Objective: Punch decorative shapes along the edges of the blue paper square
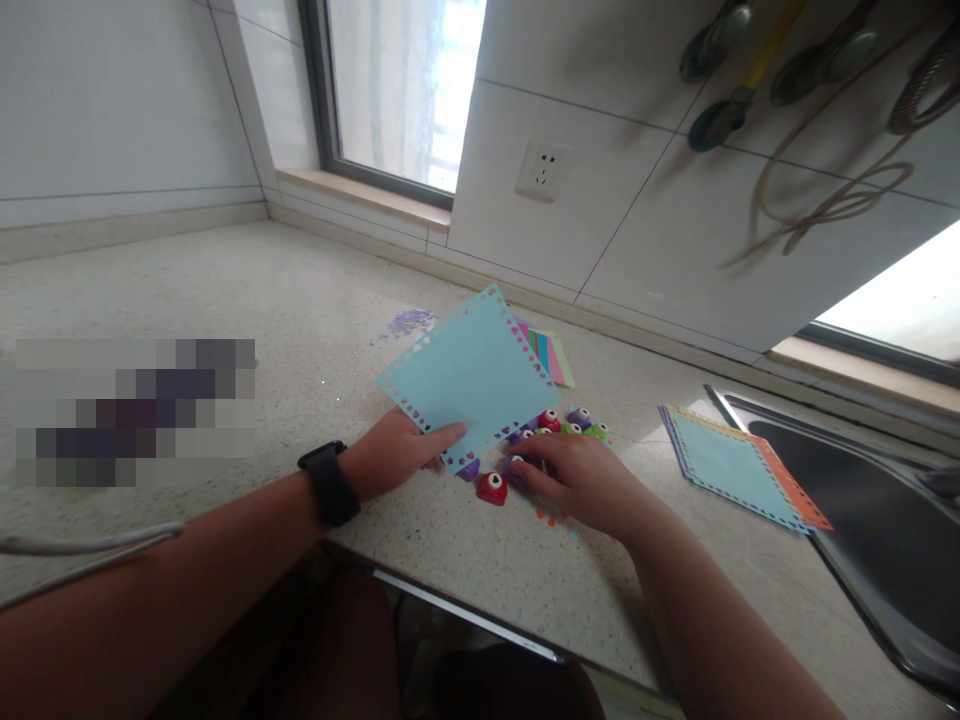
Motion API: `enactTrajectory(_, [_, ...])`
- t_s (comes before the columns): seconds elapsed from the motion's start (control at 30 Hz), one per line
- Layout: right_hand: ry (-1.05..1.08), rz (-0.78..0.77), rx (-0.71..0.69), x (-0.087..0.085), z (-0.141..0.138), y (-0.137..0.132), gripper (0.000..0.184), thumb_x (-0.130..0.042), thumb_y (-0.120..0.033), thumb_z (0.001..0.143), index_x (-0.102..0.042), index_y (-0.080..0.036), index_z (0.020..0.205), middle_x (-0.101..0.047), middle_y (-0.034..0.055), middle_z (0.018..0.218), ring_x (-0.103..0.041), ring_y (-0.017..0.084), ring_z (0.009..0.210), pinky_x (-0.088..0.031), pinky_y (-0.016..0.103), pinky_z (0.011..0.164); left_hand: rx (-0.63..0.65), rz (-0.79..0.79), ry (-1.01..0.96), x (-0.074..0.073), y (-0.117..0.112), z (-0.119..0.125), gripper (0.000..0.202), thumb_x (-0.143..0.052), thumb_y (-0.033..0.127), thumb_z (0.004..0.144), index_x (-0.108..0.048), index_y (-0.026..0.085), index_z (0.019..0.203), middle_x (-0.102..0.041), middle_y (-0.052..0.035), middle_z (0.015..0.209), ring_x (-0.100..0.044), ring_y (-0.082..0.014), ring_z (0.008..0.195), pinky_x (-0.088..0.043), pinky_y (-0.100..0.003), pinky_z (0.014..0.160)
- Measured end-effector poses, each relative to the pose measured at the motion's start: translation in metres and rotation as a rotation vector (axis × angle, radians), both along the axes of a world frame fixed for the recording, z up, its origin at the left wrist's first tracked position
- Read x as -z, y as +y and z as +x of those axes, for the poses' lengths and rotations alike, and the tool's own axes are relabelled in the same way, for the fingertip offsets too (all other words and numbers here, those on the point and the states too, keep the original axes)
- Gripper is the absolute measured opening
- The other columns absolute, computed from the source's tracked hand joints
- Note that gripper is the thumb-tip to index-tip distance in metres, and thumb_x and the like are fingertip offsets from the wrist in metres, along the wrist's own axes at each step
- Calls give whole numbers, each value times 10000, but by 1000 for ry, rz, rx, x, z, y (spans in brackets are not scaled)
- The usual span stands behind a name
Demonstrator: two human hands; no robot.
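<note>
My left hand [409, 447] pinches the near corner of a light blue sheet of paper [480, 370], thumb on top. Small shapes such as hearts and stars are punched along the sheet's edges, and it is held above the counter. Beside it, my right hand [581, 478] has its fingers closed round a purple paper punch [516, 468]. A red paper punch [493, 488] stands just left of those fingers. Behind the hand sit several more punches in red, purple and green, among them a green one [598, 431]. Part of this group is hidden by the hand and sheet.
A stack of punched sheets [739, 465] lies by the metal sink [892, 560] on the right. Coloured paper [555, 358] is partly behind the held sheet. Purple paper bits [409, 323] are heaped at the back. Orange bits [551, 520] lie near the counter's front edge.
</note>
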State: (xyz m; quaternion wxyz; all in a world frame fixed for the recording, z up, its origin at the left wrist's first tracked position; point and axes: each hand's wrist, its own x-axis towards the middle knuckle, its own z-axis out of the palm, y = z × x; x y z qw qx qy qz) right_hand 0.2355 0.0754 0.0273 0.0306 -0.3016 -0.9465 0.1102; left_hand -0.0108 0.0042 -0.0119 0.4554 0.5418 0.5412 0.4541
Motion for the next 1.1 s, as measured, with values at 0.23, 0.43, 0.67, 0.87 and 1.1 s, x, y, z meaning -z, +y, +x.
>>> enactTrajectory(0.23, [53,-6,-6,-1,2,0,231,-572,-356,962,-720,-251,1104,-754,25,899,-671,186,780,-464,315,721,-1,16,5,-2,-1,0,160,-631,298,886,-622,195,764,-575,61,548,-524,-107,483,-454,-227,485])
enactTrajectory(0.43, [88,-5,-35,1,2,0,211,-579,-333,959,-720,-241,1086,-747,23,885,-661,172,767,-460,308,715,-10,26,15,-2,0,0,133,-646,304,876,-655,192,804,-579,56,541,-528,-115,477,-457,-236,484])
enactTrajectory(0.67, [122,2,-48,3,4,1,210,-579,-309,957,-710,-240,1106,-756,27,918,-673,177,793,-478,312,739,5,30,18,-1,0,0,190,-623,314,892,-622,194,745,-568,54,546,-529,-114,496,-460,-230,485])
enactTrajectory(0.87, [202,-41,-71,2,3,0,179,-551,-226,951,-713,-232,1027,-760,23,936,-677,164,819,-482,298,763,8,8,-2,0,0,0,261,-632,330,882,-567,201,664,-556,51,536,-522,-115,493,-461,-234,490])
enactTrajectory(1.1, [233,-116,-73,1,-1,-8,179,-598,-322,946,-715,-209,872,-695,-1,723,-583,122,631,-412,259,616,-91,20,-69,2,1,0,259,-650,391,867,-572,201,709,-582,50,587,-520,-120,500,-447,-252,509])
